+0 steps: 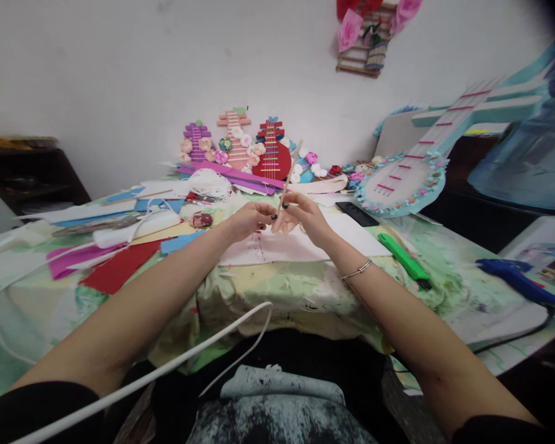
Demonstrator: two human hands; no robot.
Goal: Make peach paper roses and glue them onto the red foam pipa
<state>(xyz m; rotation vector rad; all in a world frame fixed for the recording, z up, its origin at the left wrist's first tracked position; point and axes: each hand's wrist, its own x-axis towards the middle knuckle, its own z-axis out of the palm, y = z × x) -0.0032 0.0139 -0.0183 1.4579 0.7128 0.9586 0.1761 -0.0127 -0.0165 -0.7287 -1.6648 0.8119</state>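
In front of me, over a white sheet (351, 237), my two hands meet around a thin wooden stick (293, 168) and a pale pink crumpled piece (283, 224), which looks like a paper or cloth petal. The stick tilts up and to the right. My right hand (309, 217) pinches around its lower part. My left hand (250, 220) has its fingertips closed at the pink piece, by the stick's lower end. Fingers partly hide where the stick and pink piece meet. Red specks mark the sheet below my left hand.
A green utility knife (404, 262) and a black phone (357, 214) lie right; a blue glue gun (520, 280) is farther right. Decorated lute models, including a red one (272, 159), stand at the back. Red cloth (124, 266) lies left. A white cable (166, 370) crosses the foreground.
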